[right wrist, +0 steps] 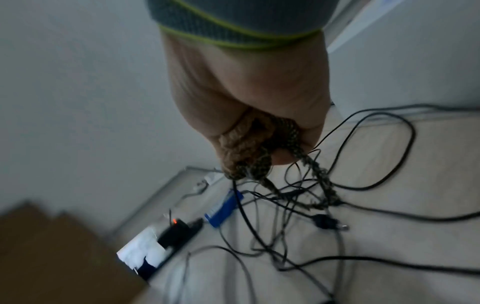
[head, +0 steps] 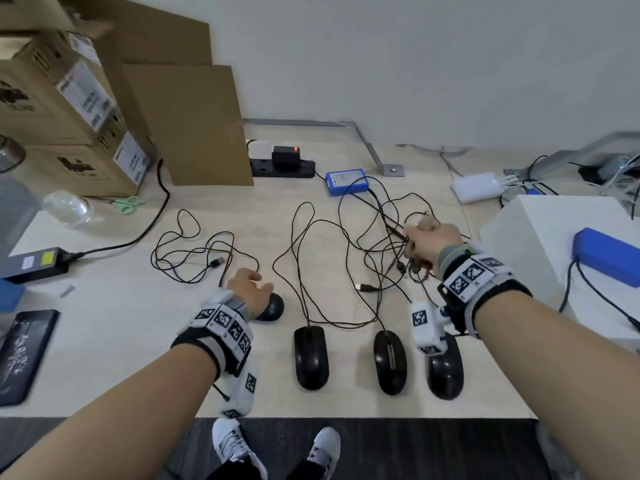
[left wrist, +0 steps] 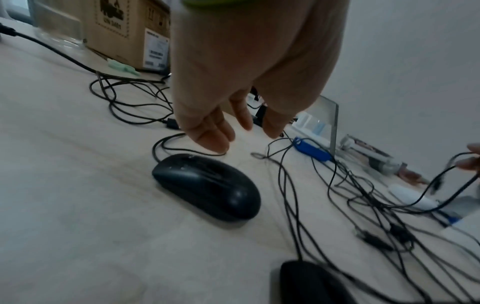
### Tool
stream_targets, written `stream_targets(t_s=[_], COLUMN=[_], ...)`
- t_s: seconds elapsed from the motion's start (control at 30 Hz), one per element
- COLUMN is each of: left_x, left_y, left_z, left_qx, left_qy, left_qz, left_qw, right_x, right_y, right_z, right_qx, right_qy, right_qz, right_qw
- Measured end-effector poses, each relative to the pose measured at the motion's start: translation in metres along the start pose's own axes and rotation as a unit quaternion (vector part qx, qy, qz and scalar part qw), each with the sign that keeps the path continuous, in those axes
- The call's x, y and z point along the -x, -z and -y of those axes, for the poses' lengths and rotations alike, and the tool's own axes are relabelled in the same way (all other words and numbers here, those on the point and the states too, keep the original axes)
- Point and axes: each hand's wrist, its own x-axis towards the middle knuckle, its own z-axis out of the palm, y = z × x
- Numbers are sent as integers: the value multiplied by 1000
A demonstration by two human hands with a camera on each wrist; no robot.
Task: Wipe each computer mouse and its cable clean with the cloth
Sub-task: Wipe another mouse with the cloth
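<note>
Brown cloth gripped in right hand; left hand above mouse

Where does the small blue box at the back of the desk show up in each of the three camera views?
Head: the blue box lies at upper centre, right of the black power strip.
Left wrist: it sits right of centre, beyond the left hand, cables running from it.
Right wrist: lower centre, under the right hand holding the cloth.
Shared landmark: the tangle of black mouse cables beside it.
</note>
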Motion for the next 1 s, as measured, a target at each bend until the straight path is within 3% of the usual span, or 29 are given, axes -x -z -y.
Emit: stream_targets(t_s=[0.07, 0.17, 0.23, 0.33, 0.4, 0.53, 0.63, 0.73, 0.83, 1.0], left_x=[1, 5, 7, 5, 5, 6, 8, 15, 12, 9], left_y=[-4, -9, -10, -9, -7, 16, 39, 52, 53, 29], left_z=[6, 16, 23, 42, 48, 63, 70, 76, 84, 85], left_qx=[-96, -269, -316, -316, -312, -340, -339, -269, -222, -174], left_qy=[-10, -82, -118, -141, -163, -189, -173, -102, -27, 17], left_qz=[29, 20, 29, 53, 64, 109, 76, -10, 16, 25], left_qw=[995, 959, 941, 937, 934, 915, 922, 958, 975, 984], right_x=[-3, 6, 17, 38, 45, 60, 75, 95, 119, 145], right_y=[-7, -13, -16, -28, -44, -92, -122, -151, -186, -215], right_z=[-17, -22, -16, 7, 19, 29, 26, 19, 11, 6], right_qx=[12, 131, 205, 273, 275, 144, 119, 101, 40, -3], right_qy=[9, 54, 129, 212, 209, 165, 143, 123, 83, 68], right_qz=[-18, -69, -59, -27, 8, 89, 153, 173, 188, 156], right_qw=[1000, 987, 968, 938, 939, 972, 971, 972, 978, 985])
